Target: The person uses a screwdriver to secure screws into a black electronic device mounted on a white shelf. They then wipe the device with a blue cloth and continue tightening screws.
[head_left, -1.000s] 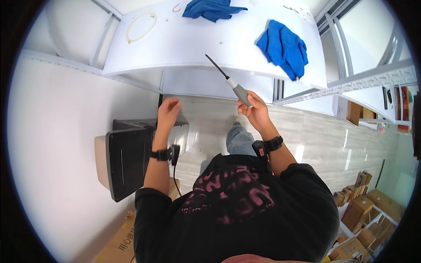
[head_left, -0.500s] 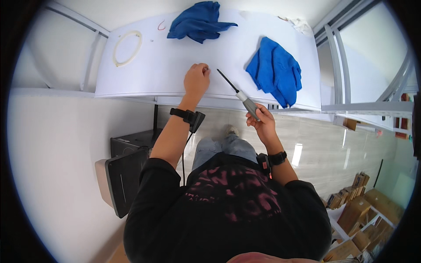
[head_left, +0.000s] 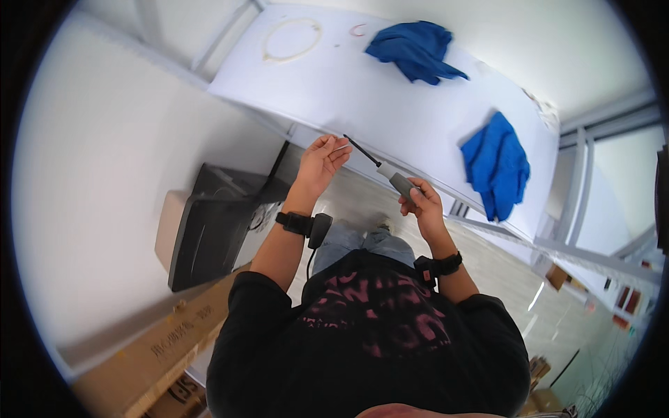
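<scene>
A screwdriver (head_left: 397,179) with a grey handle and a dark thin shaft is held by its handle in my right hand (head_left: 424,205). Its shaft slants up to the left, and the tip reaches the fingertips of my left hand (head_left: 322,165). Thumb and forefinger of that hand are drawn together at the tip; anything between them is too small to make out. Both hands are at the near edge of a white table (head_left: 313,90). Farther back on it lies a crumpled dark blue cloth (head_left: 418,52), and to the right a brighter blue cloth (head_left: 498,167).
A cream-coloured ring (head_left: 265,50) lies at the table's far left, with a small red loop (head_left: 358,30) nearby. Left of me stands a black appliance-like box (head_left: 216,237). A long brown carton (head_left: 160,348) is at the lower left. Grey metal posts (head_left: 580,181) rise at right.
My view has turned, so the table now slants down to the right. My left hand has drawn back toward me, and the screwdriver's tip now meets its fingers, where before there was a gap.
</scene>
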{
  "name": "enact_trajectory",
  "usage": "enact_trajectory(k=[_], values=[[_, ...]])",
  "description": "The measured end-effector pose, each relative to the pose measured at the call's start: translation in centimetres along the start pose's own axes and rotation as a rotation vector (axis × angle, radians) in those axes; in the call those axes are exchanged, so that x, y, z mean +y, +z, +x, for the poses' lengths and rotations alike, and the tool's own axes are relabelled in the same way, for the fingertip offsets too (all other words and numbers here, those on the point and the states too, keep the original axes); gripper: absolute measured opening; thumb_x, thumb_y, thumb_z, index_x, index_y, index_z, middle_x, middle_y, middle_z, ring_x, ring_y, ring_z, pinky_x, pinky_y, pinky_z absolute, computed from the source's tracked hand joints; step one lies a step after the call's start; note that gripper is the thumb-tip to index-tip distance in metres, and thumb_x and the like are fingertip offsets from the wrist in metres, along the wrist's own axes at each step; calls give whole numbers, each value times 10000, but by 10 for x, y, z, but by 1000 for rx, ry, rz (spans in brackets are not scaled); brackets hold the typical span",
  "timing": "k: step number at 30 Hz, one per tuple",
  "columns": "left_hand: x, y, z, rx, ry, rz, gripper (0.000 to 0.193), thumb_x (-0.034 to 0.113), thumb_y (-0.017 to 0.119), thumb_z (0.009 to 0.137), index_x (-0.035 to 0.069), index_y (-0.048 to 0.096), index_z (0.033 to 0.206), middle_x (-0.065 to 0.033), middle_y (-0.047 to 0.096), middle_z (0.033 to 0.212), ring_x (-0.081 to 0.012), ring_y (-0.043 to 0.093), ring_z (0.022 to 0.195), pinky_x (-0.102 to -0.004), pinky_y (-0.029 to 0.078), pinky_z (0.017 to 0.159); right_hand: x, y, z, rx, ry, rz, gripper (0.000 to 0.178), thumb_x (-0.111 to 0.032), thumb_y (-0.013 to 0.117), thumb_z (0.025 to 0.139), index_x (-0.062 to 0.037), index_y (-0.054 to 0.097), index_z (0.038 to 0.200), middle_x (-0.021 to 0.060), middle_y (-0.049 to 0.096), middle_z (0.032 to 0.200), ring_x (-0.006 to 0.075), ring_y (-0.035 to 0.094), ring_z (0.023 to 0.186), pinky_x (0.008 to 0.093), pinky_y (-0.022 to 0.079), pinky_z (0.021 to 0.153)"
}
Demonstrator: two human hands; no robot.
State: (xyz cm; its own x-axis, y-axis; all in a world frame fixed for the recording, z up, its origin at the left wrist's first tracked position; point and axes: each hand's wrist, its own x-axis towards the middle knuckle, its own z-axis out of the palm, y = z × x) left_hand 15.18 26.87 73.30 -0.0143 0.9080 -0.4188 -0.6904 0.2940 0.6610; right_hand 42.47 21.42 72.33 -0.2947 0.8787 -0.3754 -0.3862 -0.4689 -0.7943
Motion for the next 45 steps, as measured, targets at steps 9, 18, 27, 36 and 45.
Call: enact_trajectory(k=[9, 18, 27, 36, 45], values=[[19, -107, -100, 275, 207, -197, 111, 122, 511, 958, 31, 569, 987, -121, 641, 981, -263, 655, 923, -347, 559, 798, 43, 70, 28, -319, 198, -164, 342, -242, 553, 925, -14, 539, 1179, 80, 604, 805, 147, 560, 629, 266, 468, 588], [24, -166, -162, 287, 276, -287, 95, 106, 513, 954, 35, 575, 968, -125, 657, 929, -253, 668, 880, -336, 572, 782, 70, 123, 13, -426, 254, -336, 345, -234, 563, 915, -5, 551, 1172, 59, 599, 767, 114, 548, 599, 240, 459, 570], [16, -254, -194, 271, 101, -257, 89, 114, 531, 947, 40, 577, 966, -121, 662, 918, -231, 669, 872, -313, 574, 778, 119, 166, -26, -354, 74, -709, 293, -169, 594, 876, -46, 593, 1142, 46, 607, 809, 119, 541, 683, 267, 432, 625], [-20, -336, -223, 316, -152, -150, 107, 117, 528, 949, 21, 560, 983, -124, 639, 942, -226, 655, 884, -302, 573, 781, 183, 195, -84, -300, -247, -1133, 290, -121, 634, 822, -53, 599, 1101, 151, 644, 992, 311, 618, 910, 361, 477, 753], [-57, -377, -249, 382, -257, -81, 104, 141, 543, 947, 46, 554, 989, -96, 620, 925, -217, 638, 895, -310, 561, 793, 264, 171, -105, -107, 327, -631, 294, -213, 633, 850, -25, 584, 1071, 58, 586, 744, 137, 544, 632, 295, 456, 612]])
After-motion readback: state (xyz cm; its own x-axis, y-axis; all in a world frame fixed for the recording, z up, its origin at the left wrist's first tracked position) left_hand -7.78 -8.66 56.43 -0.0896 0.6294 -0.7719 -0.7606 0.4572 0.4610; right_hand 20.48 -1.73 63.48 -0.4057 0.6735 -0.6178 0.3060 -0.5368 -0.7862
